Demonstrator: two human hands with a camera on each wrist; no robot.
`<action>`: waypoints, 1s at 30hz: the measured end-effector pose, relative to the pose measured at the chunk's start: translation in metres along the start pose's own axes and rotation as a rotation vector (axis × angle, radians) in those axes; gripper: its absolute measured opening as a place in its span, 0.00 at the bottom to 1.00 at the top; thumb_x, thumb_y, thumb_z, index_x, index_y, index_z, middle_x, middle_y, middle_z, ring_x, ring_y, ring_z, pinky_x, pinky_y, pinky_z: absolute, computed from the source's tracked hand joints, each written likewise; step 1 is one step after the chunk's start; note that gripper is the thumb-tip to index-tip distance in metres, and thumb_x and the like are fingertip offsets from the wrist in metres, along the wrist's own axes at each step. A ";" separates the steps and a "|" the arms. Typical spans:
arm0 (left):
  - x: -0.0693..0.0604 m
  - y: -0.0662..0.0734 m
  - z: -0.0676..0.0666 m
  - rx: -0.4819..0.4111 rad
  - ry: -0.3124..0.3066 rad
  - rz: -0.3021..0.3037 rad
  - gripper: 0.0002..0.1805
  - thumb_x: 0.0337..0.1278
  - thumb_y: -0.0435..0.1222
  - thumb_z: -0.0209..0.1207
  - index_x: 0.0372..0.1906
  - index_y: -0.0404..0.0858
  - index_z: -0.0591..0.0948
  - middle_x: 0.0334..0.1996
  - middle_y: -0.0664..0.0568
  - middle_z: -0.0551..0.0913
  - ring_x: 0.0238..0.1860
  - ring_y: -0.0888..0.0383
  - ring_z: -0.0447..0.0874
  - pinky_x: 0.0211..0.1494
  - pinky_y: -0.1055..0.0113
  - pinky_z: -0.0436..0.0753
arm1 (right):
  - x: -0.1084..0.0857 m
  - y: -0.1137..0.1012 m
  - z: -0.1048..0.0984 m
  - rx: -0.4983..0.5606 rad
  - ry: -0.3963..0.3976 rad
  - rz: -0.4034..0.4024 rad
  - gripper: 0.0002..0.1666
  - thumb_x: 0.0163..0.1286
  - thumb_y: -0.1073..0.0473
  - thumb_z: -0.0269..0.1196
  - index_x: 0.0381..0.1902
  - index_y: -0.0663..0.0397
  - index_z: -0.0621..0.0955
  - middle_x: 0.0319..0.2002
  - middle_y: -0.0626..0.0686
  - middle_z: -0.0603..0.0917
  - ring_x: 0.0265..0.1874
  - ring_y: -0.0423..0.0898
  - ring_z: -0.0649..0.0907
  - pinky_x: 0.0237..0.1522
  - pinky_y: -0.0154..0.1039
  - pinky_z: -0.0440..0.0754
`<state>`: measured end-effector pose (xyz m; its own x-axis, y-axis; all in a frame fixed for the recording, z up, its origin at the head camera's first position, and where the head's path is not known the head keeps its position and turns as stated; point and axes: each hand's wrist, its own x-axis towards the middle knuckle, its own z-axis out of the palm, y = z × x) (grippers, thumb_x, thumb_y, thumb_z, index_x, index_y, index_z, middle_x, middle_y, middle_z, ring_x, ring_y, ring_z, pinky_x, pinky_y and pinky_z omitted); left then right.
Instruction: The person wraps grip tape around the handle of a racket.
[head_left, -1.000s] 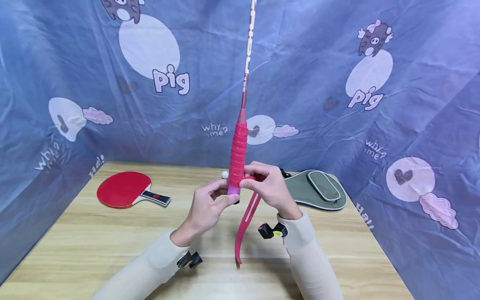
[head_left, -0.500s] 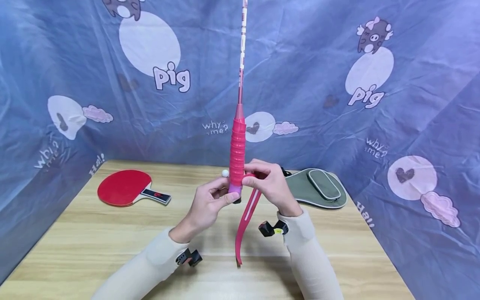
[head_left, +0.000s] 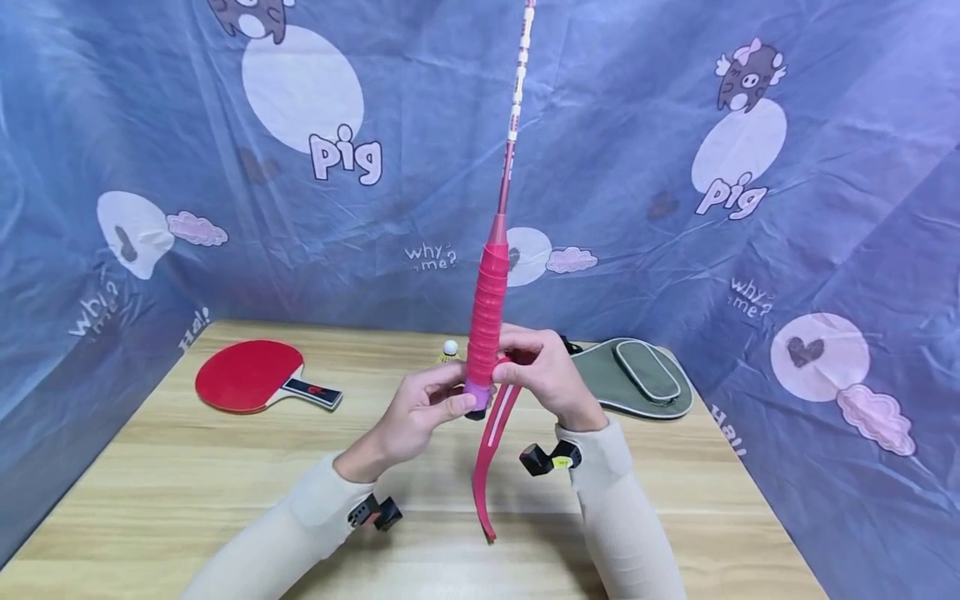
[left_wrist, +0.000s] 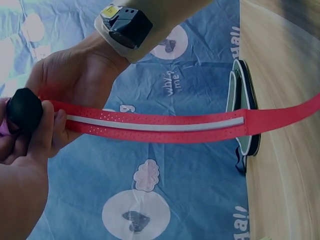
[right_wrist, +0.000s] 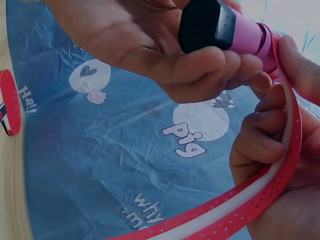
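A racket handle (head_left: 487, 317), wrapped in overlapping red tape, stands nearly upright above the table, its shaft leaning slightly right. The left hand (head_left: 420, 410) grips its purple lower end, just above the black butt cap (right_wrist: 207, 26). At the handle's right side the right hand (head_left: 546, 375) pinches the loose red tape (head_left: 487, 467), which hangs down in a curve with a white strip along it. In the left wrist view the perforated tape (left_wrist: 175, 135) runs out from the right hand (left_wrist: 75, 80). The racket's head is out of view.
On the table (head_left: 187, 500) a red table tennis bat (head_left: 250, 377) lies at the left. A green case (head_left: 637, 379) lies at the back right. Behind the left hand is a shuttlecock (head_left: 450, 348). Blue printed cloth (head_left: 412, 125) surrounds the table's back and sides.
The handle's lower end has shifted slightly right and down, and the shaft, more upright half a second ago, leans right again. Both hands keep their hold; the tape's hanging end has swung a little right.
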<state>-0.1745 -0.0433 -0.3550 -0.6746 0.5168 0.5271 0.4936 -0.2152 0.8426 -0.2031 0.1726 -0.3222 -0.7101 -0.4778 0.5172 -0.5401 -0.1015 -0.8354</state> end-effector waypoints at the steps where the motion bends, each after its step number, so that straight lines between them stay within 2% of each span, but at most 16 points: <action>1: 0.000 0.000 -0.001 -0.004 -0.015 0.006 0.19 0.70 0.27 0.56 0.62 0.23 0.75 0.55 0.27 0.80 0.53 0.65 0.82 0.57 0.69 0.85 | 0.000 0.000 0.000 0.007 -0.005 0.001 0.13 0.62 0.50 0.74 0.46 0.39 0.89 0.42 0.44 0.86 0.40 0.39 0.81 0.38 0.29 0.82; 5: 0.001 -0.001 -0.002 -0.037 -0.070 0.024 0.19 0.70 0.26 0.53 0.62 0.22 0.75 0.56 0.26 0.79 0.55 0.63 0.81 0.59 0.69 0.84 | 0.000 0.001 -0.001 0.024 -0.038 -0.012 0.16 0.60 0.45 0.74 0.46 0.38 0.90 0.42 0.43 0.86 0.40 0.37 0.79 0.37 0.28 0.81; 10: 0.002 -0.003 -0.003 -0.067 -0.114 0.042 0.21 0.72 0.27 0.53 0.63 0.19 0.72 0.58 0.23 0.77 0.57 0.66 0.81 0.60 0.69 0.84 | 0.000 0.000 -0.002 0.008 -0.082 -0.036 0.18 0.60 0.42 0.74 0.46 0.37 0.89 0.44 0.43 0.86 0.41 0.37 0.81 0.37 0.28 0.81; 14: 0.003 -0.003 -0.003 -0.033 -0.112 0.027 0.20 0.72 0.28 0.53 0.62 0.20 0.74 0.59 0.27 0.77 0.58 0.65 0.80 0.61 0.70 0.83 | 0.000 -0.001 -0.003 -0.034 -0.051 -0.033 0.17 0.59 0.42 0.74 0.45 0.37 0.90 0.43 0.43 0.87 0.41 0.38 0.81 0.36 0.28 0.81; 17: 0.002 -0.002 0.000 0.041 -0.025 -0.026 0.17 0.72 0.29 0.55 0.60 0.25 0.78 0.59 0.34 0.77 0.56 0.64 0.79 0.60 0.72 0.83 | -0.002 -0.002 -0.003 -0.071 0.025 -0.009 0.15 0.61 0.48 0.75 0.45 0.44 0.90 0.42 0.44 0.87 0.41 0.39 0.81 0.34 0.29 0.82; 21: 0.002 -0.006 0.008 0.149 0.180 -0.079 0.15 0.69 0.31 0.60 0.56 0.30 0.81 0.54 0.39 0.80 0.51 0.62 0.82 0.55 0.72 0.86 | -0.003 0.000 -0.002 -0.164 0.132 0.023 0.14 0.62 0.59 0.74 0.44 0.60 0.89 0.39 0.45 0.86 0.37 0.40 0.80 0.30 0.31 0.79; 24: 0.002 -0.009 0.014 0.215 0.291 -0.052 0.15 0.66 0.31 0.63 0.55 0.31 0.82 0.49 0.40 0.83 0.47 0.59 0.85 0.51 0.69 0.88 | -0.002 0.002 0.000 -0.249 0.201 0.026 0.13 0.62 0.62 0.74 0.42 0.64 0.88 0.33 0.45 0.83 0.30 0.39 0.77 0.26 0.31 0.74; 26: 0.003 -0.010 0.017 0.279 0.335 -0.012 0.17 0.61 0.31 0.67 0.54 0.33 0.83 0.47 0.42 0.84 0.46 0.57 0.86 0.50 0.68 0.89 | 0.001 0.003 0.002 -0.288 0.236 0.027 0.11 0.61 0.63 0.74 0.41 0.62 0.88 0.29 0.45 0.80 0.27 0.39 0.73 0.24 0.31 0.70; 30: 0.007 -0.010 0.018 0.440 0.405 0.031 0.22 0.48 0.36 0.77 0.50 0.39 0.85 0.40 0.50 0.86 0.39 0.58 0.88 0.45 0.68 0.89 | 0.008 0.004 0.005 -0.341 0.272 0.019 0.08 0.60 0.64 0.74 0.38 0.60 0.89 0.25 0.48 0.74 0.23 0.39 0.69 0.22 0.30 0.65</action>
<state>-0.1743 -0.0228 -0.3619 -0.7694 0.1404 0.6232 0.6387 0.1832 0.7473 -0.2088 0.1642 -0.3227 -0.7898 -0.2251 0.5706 -0.6117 0.2211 -0.7595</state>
